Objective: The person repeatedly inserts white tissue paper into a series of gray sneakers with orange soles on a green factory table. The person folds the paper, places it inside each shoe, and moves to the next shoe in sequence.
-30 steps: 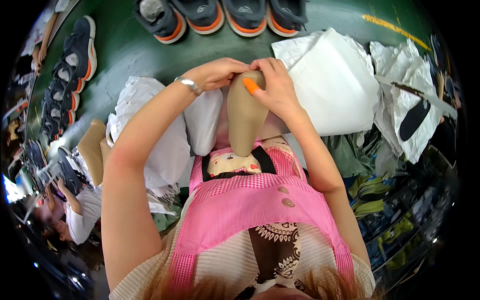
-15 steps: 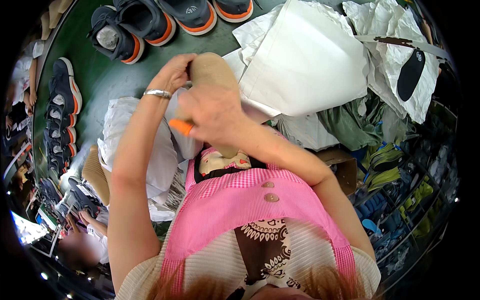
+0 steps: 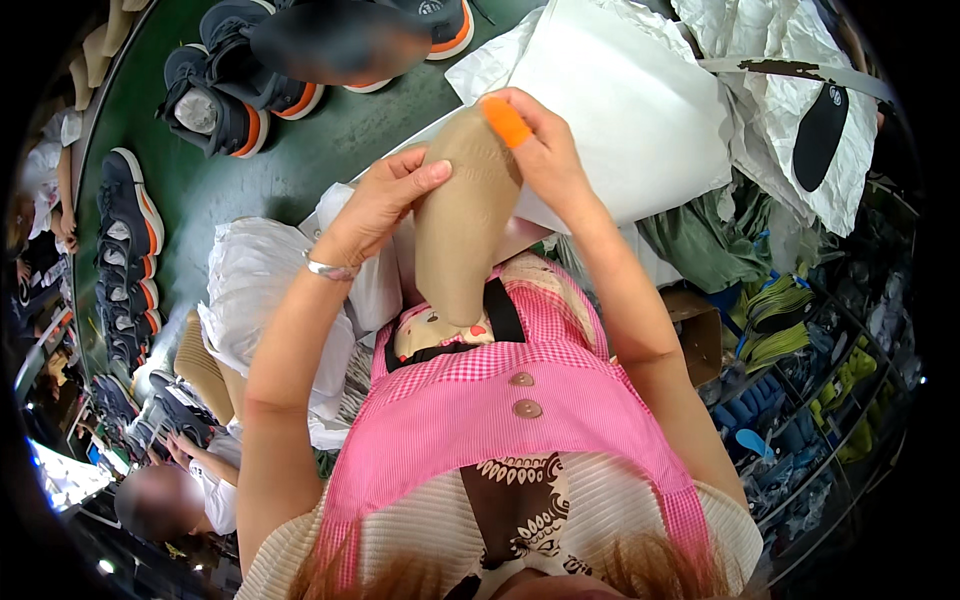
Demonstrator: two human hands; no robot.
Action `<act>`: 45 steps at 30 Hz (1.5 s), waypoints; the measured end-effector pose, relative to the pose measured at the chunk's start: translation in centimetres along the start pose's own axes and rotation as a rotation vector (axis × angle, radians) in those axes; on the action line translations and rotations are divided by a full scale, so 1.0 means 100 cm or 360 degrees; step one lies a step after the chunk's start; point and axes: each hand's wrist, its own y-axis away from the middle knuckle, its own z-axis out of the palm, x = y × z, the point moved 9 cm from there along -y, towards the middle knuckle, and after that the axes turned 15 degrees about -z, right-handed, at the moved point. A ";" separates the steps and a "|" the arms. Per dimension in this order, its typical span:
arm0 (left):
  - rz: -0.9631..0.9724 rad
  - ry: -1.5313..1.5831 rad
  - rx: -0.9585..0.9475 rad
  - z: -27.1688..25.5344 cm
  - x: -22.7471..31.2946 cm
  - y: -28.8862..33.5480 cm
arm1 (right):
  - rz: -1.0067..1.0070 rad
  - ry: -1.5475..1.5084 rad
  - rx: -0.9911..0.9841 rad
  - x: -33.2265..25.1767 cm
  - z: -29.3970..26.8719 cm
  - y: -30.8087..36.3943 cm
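Both my hands hold a tan shoe-shaped insert (image 3: 465, 200), like moulded paper pulp, in front of my chest. My left hand (image 3: 385, 195), with a silver bracelet at the wrist, pinches its left side, the thumb lying on top. My right hand (image 3: 540, 145) grips its far right edge; an orange finger cover sits on that thumb. The insert's narrow end points down toward my pink apron (image 3: 450, 405). Some fingers of both hands are hidden behind the insert.
Dark shoes with orange-trimmed soles (image 3: 215, 105) stand on the green table (image 3: 330, 140), partly behind a dark blurred shape. More shoes (image 3: 130, 200) line the left. White paper (image 3: 620, 110) lies at right, with a black insole (image 3: 822, 135). A co-worker (image 3: 210, 480) is at lower left.
My right hand has moved from over the insert's middle to its far right edge. The left hand has come down along its left side. More of the insert's face shows.
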 end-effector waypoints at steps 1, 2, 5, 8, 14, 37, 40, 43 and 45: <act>0.0007 0.0120 0.0069 -0.006 -0.002 -0.003 | -0.0117 -0.0005 -0.0020 0.003 -0.006 0.005; 0.0006 0.0245 0.0137 -0.012 -0.004 -0.006 | -0.0179 0.0497 -0.0091 0.017 -0.027 0.012; 0.0001 0.0484 0.0278 -0.032 -0.015 -0.018 | -0.0507 0.1308 -0.0193 0.056 -0.070 0.041; -0.0019 0.0566 0.0341 -0.042 -0.023 -0.026 | -0.0758 0.1422 -0.0305 0.080 -0.072 0.052; -0.0001 0.0718 0.0476 -0.038 -0.031 -0.026 | -0.0749 0.1362 -0.0240 0.105 -0.058 0.032; 0.1400 0.0670 0.0664 -0.012 0.058 0.054 | 0.0086 -0.1150 0.0523 -0.107 -0.080 -0.029; 0.1612 0.0559 0.0562 0.003 0.074 0.063 | -0.0502 -0.0321 0.0153 -0.131 -0.028 -0.039; 0.1600 0.0899 -0.0230 0.002 0.059 0.030 | -0.0995 0.0505 -0.0316 -0.152 0.056 -0.036; 0.1573 0.1028 -0.0392 0.001 0.067 0.033 | -0.1176 0.0881 -0.0293 -0.150 0.066 -0.045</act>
